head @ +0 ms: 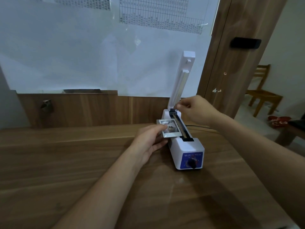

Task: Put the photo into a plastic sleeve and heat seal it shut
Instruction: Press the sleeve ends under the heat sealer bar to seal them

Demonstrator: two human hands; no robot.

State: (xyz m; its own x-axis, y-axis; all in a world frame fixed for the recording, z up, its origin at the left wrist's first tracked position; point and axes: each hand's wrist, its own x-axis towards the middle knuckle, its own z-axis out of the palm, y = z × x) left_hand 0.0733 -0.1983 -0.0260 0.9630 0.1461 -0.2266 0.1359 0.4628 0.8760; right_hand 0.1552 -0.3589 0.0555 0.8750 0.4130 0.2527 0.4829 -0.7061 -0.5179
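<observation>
A white heat sealer (186, 146) with a blue dial panel stands on the wooden table (82, 171), its lid arm (181, 80) raised almost upright. A white-bordered photo inside a clear plastic sleeve (166, 128) lies to the left of the sealing strip (180, 128), its right edge at the strip. My left hand (150, 138) pinches the sleeve's near left corner. My right hand (196, 109) hovers over the far end of the sealer, fingers pinched together near the hinge; I cannot tell if they hold the sleeve's edge.
A black power cord (199, 127) trails right from the sealer. A frosted glass panel with taped paper tables (156, 14) rises behind the table. A wooden door frame (231, 63) and a wooden chair (262, 93) are at the right.
</observation>
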